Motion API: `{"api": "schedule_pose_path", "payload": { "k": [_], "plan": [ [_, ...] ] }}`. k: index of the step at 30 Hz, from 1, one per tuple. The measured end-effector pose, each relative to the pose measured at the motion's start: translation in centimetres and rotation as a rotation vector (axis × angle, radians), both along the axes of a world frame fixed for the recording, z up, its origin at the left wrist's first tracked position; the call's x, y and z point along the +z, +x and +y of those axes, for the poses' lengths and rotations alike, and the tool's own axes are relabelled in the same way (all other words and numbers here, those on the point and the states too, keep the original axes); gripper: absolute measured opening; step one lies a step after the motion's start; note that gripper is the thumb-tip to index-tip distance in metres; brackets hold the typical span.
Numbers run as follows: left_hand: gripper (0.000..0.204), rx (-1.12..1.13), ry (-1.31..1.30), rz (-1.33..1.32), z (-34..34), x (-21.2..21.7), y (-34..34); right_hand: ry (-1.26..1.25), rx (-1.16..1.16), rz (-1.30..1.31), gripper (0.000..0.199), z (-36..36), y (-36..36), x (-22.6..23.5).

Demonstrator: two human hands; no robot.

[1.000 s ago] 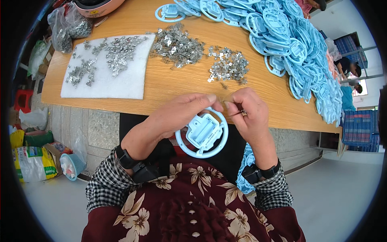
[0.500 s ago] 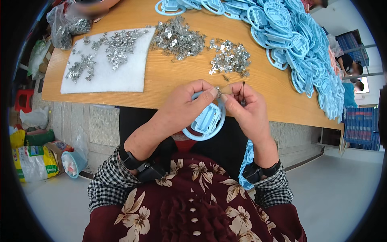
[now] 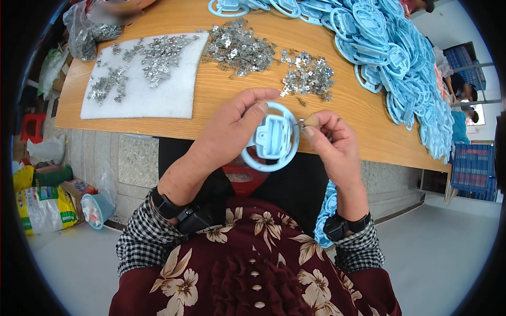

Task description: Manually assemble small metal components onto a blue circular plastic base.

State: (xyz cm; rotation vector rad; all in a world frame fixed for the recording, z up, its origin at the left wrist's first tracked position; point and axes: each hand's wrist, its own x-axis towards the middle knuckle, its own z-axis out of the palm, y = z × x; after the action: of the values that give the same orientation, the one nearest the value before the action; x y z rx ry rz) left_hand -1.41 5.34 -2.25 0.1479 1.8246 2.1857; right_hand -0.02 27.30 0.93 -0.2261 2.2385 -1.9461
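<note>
Blue plastic ring (image 3: 273, 138), held by the near edge of the bench (image 3: 369, 121): your left hand (image 3: 224, 129) has its fingers clamped on it; your right hand (image 3: 337, 141) pinches a metal piece (image 3: 302, 124) beside its rim.

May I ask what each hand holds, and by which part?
Left hand: round blue piece, upper left rim. Right hand: small metal piece, right end; also something dark, hold unclear.

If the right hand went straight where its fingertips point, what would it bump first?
Probably the right rim of the blue plastic part held by the left hand. The small metal piece pinched in the right hand would likely touch first, but depth is hard to judge.
</note>
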Motion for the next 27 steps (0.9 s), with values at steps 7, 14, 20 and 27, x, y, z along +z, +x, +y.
{"api": "schedule_pose_path", "payload": {
  "k": [7, 14, 20, 27],
  "plan": [
    [0.039, 0.154, 0.113, 0.052, -0.3, 0.4, -0.2, -0.285, -0.058, -0.221, 0.012, 1.3, 0.1, -0.9],
    [0.039, 0.183, 0.14, 0.021, 0.3, 0.2, 0.8, -0.297, -0.107, -0.268, 0.013, -0.1, 0.3, -1.1],
    [0.04, 0.166, 0.199, -0.012, 0.3, 0.3, 1.3, -0.35, -0.053, -0.353, 0.012, 1.2, 0.1, -1.9],
    [0.043, 0.095, 0.083, 0.088, -0.6, 0.8, 1.5, -0.345, 0.091, -0.377, 0.01, 2.2, -0.2, -1.5]
  ]
}}
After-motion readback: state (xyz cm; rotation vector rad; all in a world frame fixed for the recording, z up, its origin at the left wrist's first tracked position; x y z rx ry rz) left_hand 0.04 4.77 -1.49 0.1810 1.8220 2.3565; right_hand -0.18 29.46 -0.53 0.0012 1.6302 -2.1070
